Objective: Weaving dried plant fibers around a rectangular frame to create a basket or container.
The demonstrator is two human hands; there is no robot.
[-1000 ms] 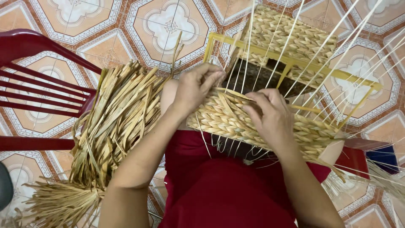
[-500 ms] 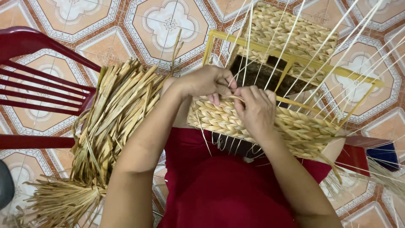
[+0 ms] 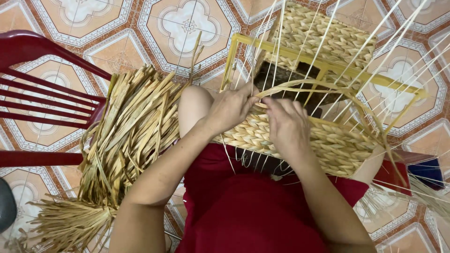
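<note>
A half-woven basket (image 3: 337,145) of tan braided fibre on a yellow metal frame (image 3: 300,56) rests across my knees, with several thin white stakes rising from it. My left hand (image 3: 232,107) pinches a long tan strand (image 3: 318,86) at the basket's near wall. My right hand (image 3: 286,124) lies right beside it on the woven wall, fingers curled on the same strand. The strand loops out to the right in a wide arc over the frame.
A thick bundle of dried fibre strips (image 3: 126,140) hangs beside my left knee, down to the patterned tile floor (image 3: 183,28). A red plastic chair (image 3: 47,89) stands at the left. A dark blue object (image 3: 429,171) sits at the right edge.
Both hands have drawn together at the top of the near wall. The strand between them now sweeps out in a wide loop to the right.
</note>
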